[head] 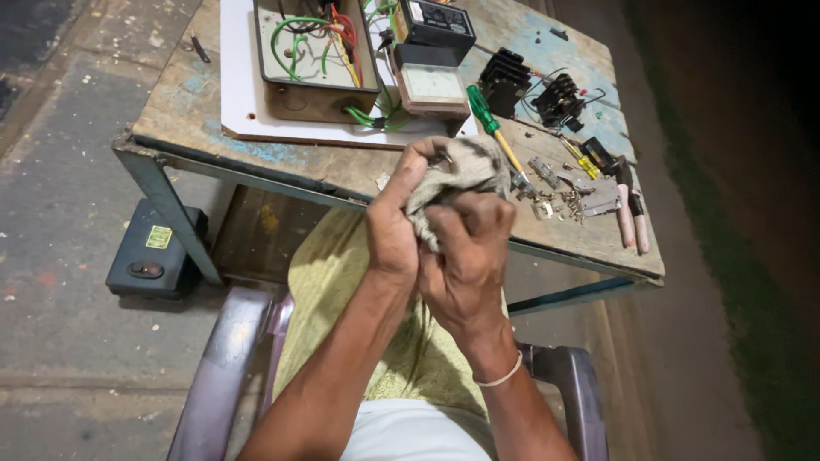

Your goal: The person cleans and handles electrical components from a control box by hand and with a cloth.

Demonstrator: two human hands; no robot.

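table edge [282,171] just behind both hands' grip (grey rag [461,175])

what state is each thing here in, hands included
left hand: closed on the grey rag
right hand: closed on the rag
grey rag: bunched between both hands
metal box: open, wires showing
green screwdriver: lying flat on the table
pliers: lying, handles together

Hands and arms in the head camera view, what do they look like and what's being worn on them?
Both forearms are bare, with no sleeves or gloves in view. The left hand wears nothing that shows. The right hand has a thin, pale band around its wrist, like a plain cord or elastic loop. No rings or watch are visible on either hand.
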